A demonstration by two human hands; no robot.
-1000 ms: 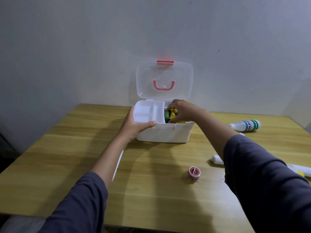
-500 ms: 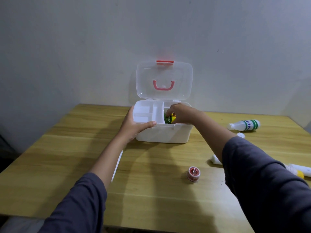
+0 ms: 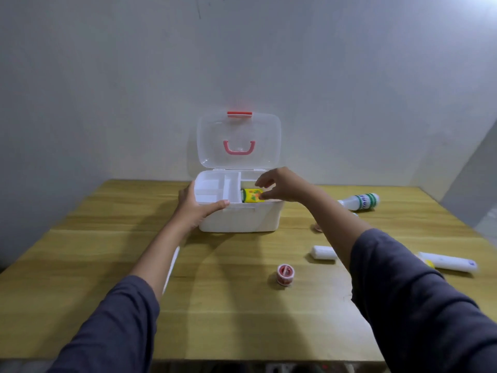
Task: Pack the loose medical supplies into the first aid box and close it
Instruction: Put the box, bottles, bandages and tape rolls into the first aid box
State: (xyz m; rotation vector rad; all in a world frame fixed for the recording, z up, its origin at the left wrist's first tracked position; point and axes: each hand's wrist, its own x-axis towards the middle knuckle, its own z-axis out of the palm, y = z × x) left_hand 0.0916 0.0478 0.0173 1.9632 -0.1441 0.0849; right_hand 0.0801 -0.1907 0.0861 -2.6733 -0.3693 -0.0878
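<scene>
Nearest: tape roll (image 3: 285,274), lower centre-right on the table (image 3: 242,319). Just past it is the gauze roll (image 3: 324,253), long axis left-right, one end hidden behind the right forearm. White tube (image 3: 447,262) sits far right, also lying left-right. A thin white strip (image 3: 172,265) shows beside the left forearm, can't ID it.

Mid-frame: left grip (image 3: 195,208) holds the first aid box (image 3: 239,219) at its front-left corner, thumb along the front rim. Right grip (image 3: 279,185) hovers over the box's right compartment, fingers loosely curled, grasping nothing. Yellow-green pack (image 3: 251,195) lies in that compartment, just under the fingertips.

Key relation: the tape roll, gauze roll, tube and bottle all lie right of the box, on the right grip's side, so I'd judge it the picker. Tape roll and gauze roll are down-frame from it.

Farther: green-banded bottle (image 3: 360,201) lies on its side, narrow end toward the box. Lid (image 3: 239,140) is upright, open.
</scene>
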